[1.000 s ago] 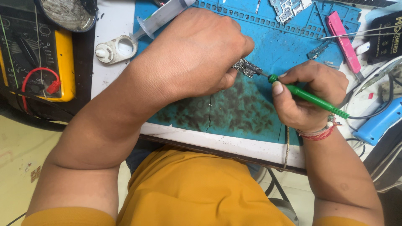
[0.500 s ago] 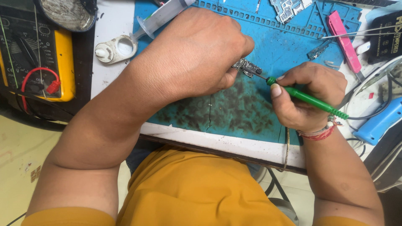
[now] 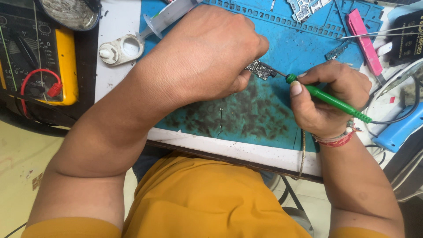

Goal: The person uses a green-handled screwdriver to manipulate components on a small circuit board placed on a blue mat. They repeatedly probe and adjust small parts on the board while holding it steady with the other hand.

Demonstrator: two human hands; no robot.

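The left hand [image 3: 207,57] pinches a small circuit board [image 3: 261,69] at frame centre, above the stained blue work mat [image 3: 246,110]. The right hand [image 3: 328,99] is clamped pen-style around a green soldering iron [image 3: 335,102], tip touching the board. A yellow multimeter [image 3: 66,66] sits at upper left.

Yellow-and-black multimeter [image 3: 37,57] at far left of the desk [image 3: 246,152]: rectangular body, dark face with a rotary dial, small white markings around it, red lead plugged in on the front; any display is out of frame. Top right: black rectangular box-like item [image 3: 407,37] with pale lettering on its face, partly cut off by the frame edge, just right of a pink flat tool [image 3: 365,42]. No other labels, signs or screens readable.
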